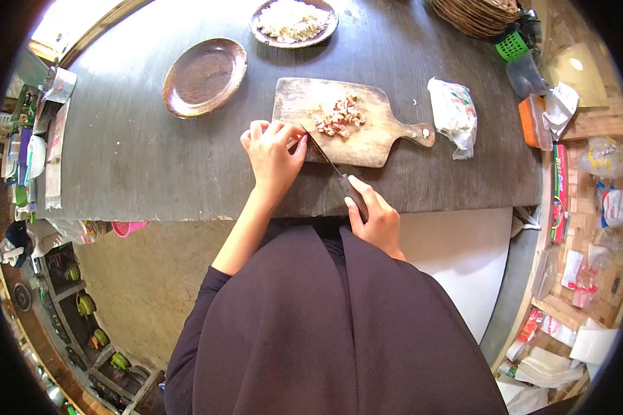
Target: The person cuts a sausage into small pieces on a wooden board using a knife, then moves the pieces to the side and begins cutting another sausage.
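Observation:
A wooden cutting board (pixel 377 149) with a short handle lies on the dark table. Chopped reddish-brown and pale food pieces (pixel 340 116) are heaped on its middle. At the board's near left corner, my left hand (pixel 273 153) is closed with bent fingertips on a small reddish piece of food (pixel 294 142), mostly hidden by the fingers. My right hand (pixel 375 218) grips the dark handle of a knife (pixel 324 153). The blade slants up and left across the board's near edge, its tip close to my left fingertips.
An empty brown plate (pixel 204 77) lies at the left, and a second plate (pixel 334 25) holds pale chopped food (pixel 291 19) behind the board. A white plastic packet (pixel 453 114) lies right of the board handle. An orange container (pixel 533 123) and a wicker basket (pixel 474 15) stand farther right.

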`<state>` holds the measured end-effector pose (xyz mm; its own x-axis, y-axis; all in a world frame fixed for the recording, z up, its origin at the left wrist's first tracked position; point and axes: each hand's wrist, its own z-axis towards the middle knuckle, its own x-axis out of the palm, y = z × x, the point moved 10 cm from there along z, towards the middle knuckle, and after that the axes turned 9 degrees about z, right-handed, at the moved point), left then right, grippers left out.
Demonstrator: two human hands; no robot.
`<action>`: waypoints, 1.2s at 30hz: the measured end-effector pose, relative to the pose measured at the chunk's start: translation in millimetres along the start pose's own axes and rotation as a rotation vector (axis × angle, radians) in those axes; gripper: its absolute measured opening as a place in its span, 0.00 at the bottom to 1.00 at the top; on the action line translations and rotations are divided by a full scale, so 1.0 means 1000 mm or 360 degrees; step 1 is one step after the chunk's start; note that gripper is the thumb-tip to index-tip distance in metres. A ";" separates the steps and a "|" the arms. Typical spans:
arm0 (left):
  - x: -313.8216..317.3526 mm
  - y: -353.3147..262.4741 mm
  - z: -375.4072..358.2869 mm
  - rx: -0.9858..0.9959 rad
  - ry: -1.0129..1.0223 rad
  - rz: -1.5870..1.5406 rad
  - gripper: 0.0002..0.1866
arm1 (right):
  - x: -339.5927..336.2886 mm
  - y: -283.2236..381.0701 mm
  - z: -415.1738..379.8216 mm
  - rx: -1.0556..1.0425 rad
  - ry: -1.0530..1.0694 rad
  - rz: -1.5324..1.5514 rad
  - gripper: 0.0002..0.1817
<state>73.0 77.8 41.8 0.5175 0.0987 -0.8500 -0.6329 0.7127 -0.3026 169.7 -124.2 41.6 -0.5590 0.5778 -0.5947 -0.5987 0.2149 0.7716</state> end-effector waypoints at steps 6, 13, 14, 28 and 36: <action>-0.003 0.000 -0.001 -0.0017 0.0002 -0.0031 0.04 | -0.011 -0.003 -0.004 0.0095 0.0023 0.0039 0.23; -0.002 0.002 0.000 -0.0025 -0.0029 -0.0045 0.04 | -0.011 0.001 -0.004 0.0180 0.0085 0.0079 0.23; -0.002 0.002 0.000 -0.0027 -0.0034 -0.0051 0.04 | -0.011 0.002 -0.005 0.0179 0.0085 0.0078 0.23; -0.002 0.002 -0.003 -0.0005 -0.0019 -0.0003 0.05 | -0.010 0.006 -0.005 0.0012 -0.0009 0.0048 0.24; -0.003 0.002 -0.003 -0.0018 0.0001 0.0012 0.05 | -0.011 0.006 -0.004 -0.0002 0.0001 0.0062 0.24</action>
<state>68.7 76.7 42.2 0.5122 0.1039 -0.8525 -0.6435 0.7038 -0.3009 169.5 -132.6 52.0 -0.5820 0.5855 -0.5643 -0.5771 0.1915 0.7939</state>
